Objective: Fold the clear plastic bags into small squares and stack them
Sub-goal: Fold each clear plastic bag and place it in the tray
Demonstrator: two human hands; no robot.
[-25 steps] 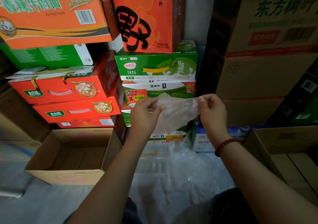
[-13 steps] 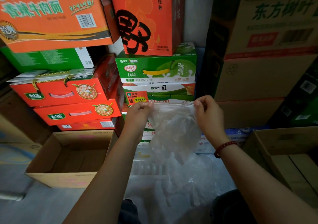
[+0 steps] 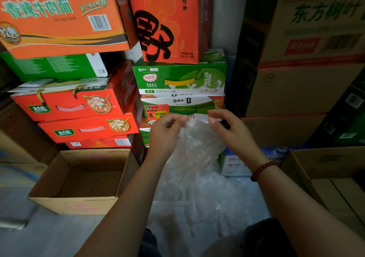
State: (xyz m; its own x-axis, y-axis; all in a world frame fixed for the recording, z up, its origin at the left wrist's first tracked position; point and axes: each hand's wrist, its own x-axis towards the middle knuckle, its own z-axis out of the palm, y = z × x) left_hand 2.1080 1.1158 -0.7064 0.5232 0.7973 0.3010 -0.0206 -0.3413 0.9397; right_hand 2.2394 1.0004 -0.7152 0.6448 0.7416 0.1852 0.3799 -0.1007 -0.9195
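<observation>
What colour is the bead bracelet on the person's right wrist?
Dark red bracelet, shown in the head view.

Two hands, left [image 3: 166,133] and right [image 3: 230,129], are raised side by side, a plastic bag [image 3: 197,146] hanging between them. Below lies a heap of bags [image 3: 207,203] on the floor [image 3: 49,237]. An open box [image 3: 83,179] sits to the left, another open box [image 3: 331,179] to the right. Stacked cartons [image 3: 177,79] rise behind the hands.
</observation>
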